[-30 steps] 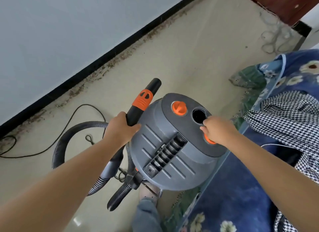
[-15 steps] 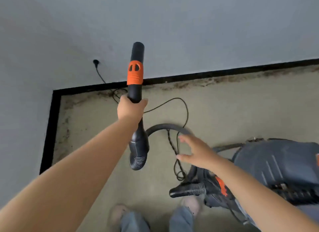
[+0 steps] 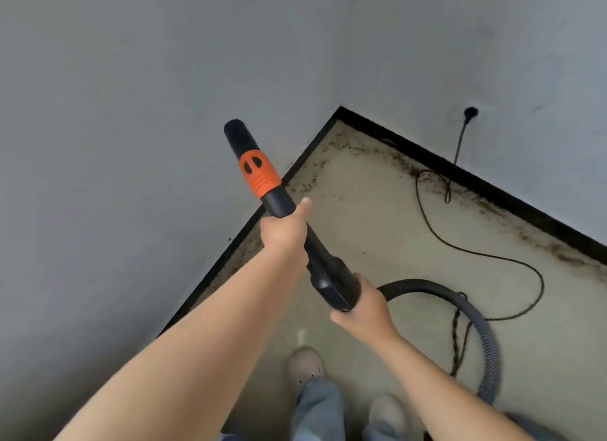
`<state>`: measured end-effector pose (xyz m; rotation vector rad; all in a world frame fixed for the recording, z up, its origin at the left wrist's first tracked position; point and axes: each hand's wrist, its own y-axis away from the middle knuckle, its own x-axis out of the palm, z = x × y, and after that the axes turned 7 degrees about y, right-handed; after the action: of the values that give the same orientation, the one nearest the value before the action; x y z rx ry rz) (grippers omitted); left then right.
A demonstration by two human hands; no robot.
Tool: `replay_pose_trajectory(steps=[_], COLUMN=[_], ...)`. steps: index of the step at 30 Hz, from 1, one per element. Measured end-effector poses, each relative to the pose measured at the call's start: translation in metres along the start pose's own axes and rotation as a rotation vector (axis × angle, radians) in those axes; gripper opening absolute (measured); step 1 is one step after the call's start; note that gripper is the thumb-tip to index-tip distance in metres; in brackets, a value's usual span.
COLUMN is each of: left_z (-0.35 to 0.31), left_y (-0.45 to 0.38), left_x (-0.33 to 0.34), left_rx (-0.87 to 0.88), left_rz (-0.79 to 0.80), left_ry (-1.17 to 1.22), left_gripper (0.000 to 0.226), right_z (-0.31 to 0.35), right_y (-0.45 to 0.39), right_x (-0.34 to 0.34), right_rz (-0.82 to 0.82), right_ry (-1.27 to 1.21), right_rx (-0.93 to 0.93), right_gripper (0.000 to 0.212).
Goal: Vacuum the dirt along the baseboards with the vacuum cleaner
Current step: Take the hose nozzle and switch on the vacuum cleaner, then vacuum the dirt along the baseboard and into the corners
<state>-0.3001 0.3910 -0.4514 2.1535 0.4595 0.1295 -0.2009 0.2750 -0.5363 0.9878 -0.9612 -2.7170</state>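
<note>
Two pale grey walls (image 3: 131, 79) meet at a corner, each edged at the bottom by a thin black baseboard (image 3: 492, 191). Between them spreads a smooth beige floor (image 3: 377, 230), speckled with brown dirt (image 3: 410, 165) that lies thickest just beside the baseboards and in the corner. A ribbed, dark grey hose (image 3: 479, 329) curves in an arch over the floor and joins the rear of a black plastic nozzle (image 3: 282, 204), a tapering tube with a ridged orange collar near its round open tip. The nozzle is held in the air, its tip aimed toward the left wall above the corner. The left hand (image 3: 285, 230) is wrapped around the middle of the tube, thumb lying along the top. The right hand (image 3: 364, 309) curls around the thicker rear end where the hose enters. A thin black cord (image 3: 486, 253) loops loosely across the floor and climbs to a round plug (image 3: 470, 113) on the right wall. Two light shoes (image 3: 305, 365) and blue denim cuffs show at the bottom edge.
</note>
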Motion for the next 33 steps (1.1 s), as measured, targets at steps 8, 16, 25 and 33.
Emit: replay_pose_trajectory(steps=[8,16,25,33], left_z=[0.017,0.053,0.144,0.199], left_y=[-0.076,-0.115,-0.111,-0.149], left_x=[-0.089,-0.140,-0.134,-0.174], left_rx=[-0.196,-0.236,-0.334,-0.288], left_rz=[-0.333,-0.503,-0.432,-0.575], left_ry=[0.303,0.530,1.182,1.166], left_gripper=[0.068,0.066,0.045,0.041], right_z=[0.048,0.067,0.044,0.028], right_y=[-0.049,-0.093,-0.121,-0.135], right_x=[0.014,0.054,0.070,0.150], right_rz=[0.428,0.697,1.059,1.102], right_ry=[0.657,0.781,0.975,1.101], right_rx=[-0.186,-0.403,-0.395,-0.503], right_gripper=[0.058,0.048,0.039,0.036])
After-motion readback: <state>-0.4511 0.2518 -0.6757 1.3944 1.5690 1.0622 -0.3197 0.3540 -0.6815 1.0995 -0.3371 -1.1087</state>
